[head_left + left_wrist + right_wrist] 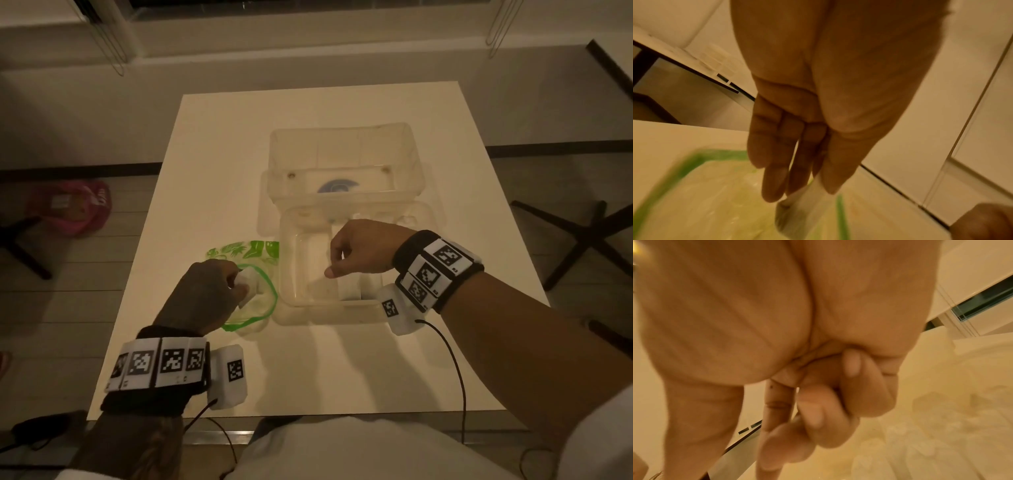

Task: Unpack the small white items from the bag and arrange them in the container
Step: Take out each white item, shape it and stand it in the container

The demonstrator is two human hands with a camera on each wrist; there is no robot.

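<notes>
Progress looks early: your left hand (209, 291) pinches a white item (247, 286) at the bag (255, 301) mouth; your curled, empty right hand (359, 250) hovers over the container (291, 294).

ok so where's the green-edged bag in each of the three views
Head: the bag lies left of centre on the table, under the left hand.
Left wrist: lower left, blurred, its green rim below the fingers.
Right wrist: not in it.
Shared landmark: the small white item pinched by the left hand, also seen in the left wrist view.
</notes>
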